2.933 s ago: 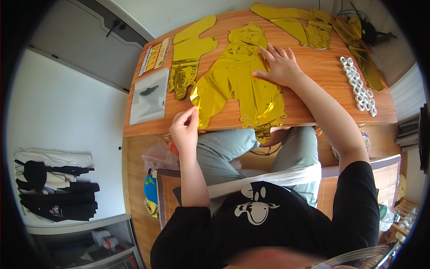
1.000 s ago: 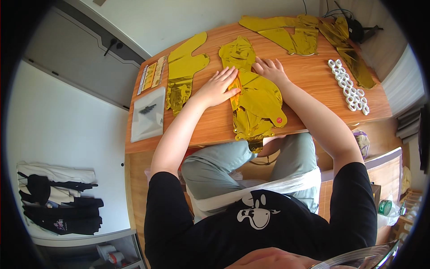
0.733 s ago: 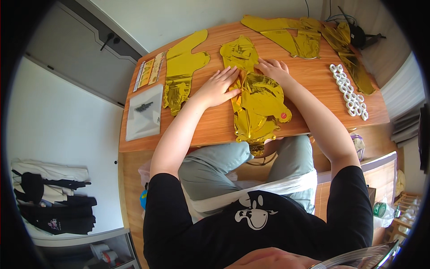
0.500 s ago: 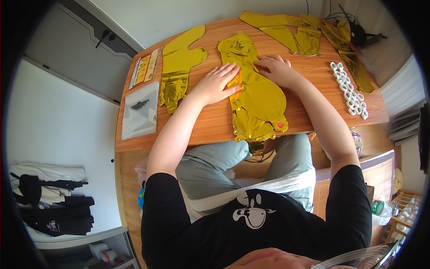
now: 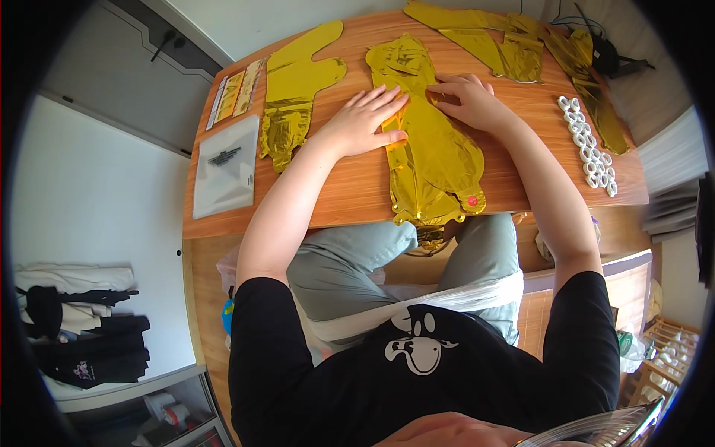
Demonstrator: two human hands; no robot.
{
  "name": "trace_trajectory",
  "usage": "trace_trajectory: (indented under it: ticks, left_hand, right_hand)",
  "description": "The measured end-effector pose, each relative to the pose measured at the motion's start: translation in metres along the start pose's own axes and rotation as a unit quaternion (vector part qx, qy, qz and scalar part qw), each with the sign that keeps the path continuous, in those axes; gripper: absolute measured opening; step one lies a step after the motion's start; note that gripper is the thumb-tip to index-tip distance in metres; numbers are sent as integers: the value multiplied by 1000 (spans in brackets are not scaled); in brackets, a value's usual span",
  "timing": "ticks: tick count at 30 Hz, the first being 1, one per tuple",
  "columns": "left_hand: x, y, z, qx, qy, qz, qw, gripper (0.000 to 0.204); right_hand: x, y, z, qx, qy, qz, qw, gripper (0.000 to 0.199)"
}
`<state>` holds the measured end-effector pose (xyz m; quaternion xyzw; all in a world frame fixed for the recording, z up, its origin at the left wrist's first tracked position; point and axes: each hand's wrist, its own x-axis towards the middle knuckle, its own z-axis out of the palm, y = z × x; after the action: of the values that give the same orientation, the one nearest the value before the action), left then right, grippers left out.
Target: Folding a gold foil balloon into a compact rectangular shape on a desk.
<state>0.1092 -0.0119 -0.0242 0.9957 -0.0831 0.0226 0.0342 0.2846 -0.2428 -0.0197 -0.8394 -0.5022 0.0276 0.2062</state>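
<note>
A flat gold foil balloon [image 5: 439,153] lies in front of me, its crumpled lower end hanging over the table's near edge. My left hand [image 5: 365,123] rests on its left edge, fingers stretched out and the thumb apart. Under that thumb the foil gleams orange. On the upper right edge of the foil lies my right hand [image 5: 469,100], palm down with its fingers extended. Neither hand grips anything that I can see. A small red round mark [image 5: 472,201] sits on the foil's lower right tab.
More flat gold foil balloons lie at the left [image 5: 294,89] and far right [image 5: 484,45] of the wooden table [image 5: 342,201]. A clear plastic bag [image 5: 227,167] and printed cards [image 5: 234,93] are at the left edge. Several white rings [image 5: 585,141] line the right side.
The view has shifted slightly, so the table sits a little higher. My hands stay on the foil; its right side now looks more creased and narrower.
</note>
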Motion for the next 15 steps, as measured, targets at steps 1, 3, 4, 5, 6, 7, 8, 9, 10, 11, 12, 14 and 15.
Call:
trace_trajectory:
  ticks: [1, 3, 4, 5, 6, 7, 8, 9, 10, 11, 12, 14, 15]
  left_hand:
    - [0, -1, 1, -1, 4, 5, 1000, 83]
    - [0, -3, 3, -11, 11, 5, 1000, 86]
    - [0, -3, 3, -18, 18, 7, 1000, 90]
    - [0, -3, 4, -21, 18, 6, 1000, 90]
    - [0, -3, 4, -15, 18, 4, 1000, 90]
    - [0, -3, 4, -9, 17, 3, 1000, 90]
    - [-2, -2, 3, -11, 16, 0, 1000, 90]
    - [-3, -1, 2, -9, 21, 4, 1000, 89]
    - [-3, 0, 1, -6, 26, 7, 1000, 87]
    - [-4, 0, 2, -8, 25, 6, 1000, 87]
    - [-4, 0, 2, -6, 22, 7, 1000, 81]
    - [-4, 0, 2, -6, 19, 7, 1000, 78]
    - [-4, 0, 2, -4, 22, 10, 1000, 77]
  right_hand:
    - [-1, -1, 0, -1, -2, -1, 1000, 44]
    - [-7, -8, -4, -44, 71, -36, 996, 39]
    - [-7, -12, -6, -45, 68, -36, 996, 39]
    - [-6, -18, -9, 24, 85, -80, 993, 33]
    - [-5, -23, -13, 93, 102, -123, 983, 28]
    - [-8, -29, -15, 93, 99, -124, 983, 28]
    - [-14, -43, -18, 88, 47, -187, 977, 22]
    - [-20, -56, -19, 82, -5, -248, 965, 17]
    - [-23, -67, -17, 75, -58, -290, 952, 17]
    - [-28, -74, -13, 76, -61, -290, 952, 17]
    - [-34, -80, -9, 39, -47, -326, 943, 19]
    - [-41, -87, -3, -31, -34, -358, 932, 26]
    - [-42, -86, 0, -30, -36, -359, 932, 26]
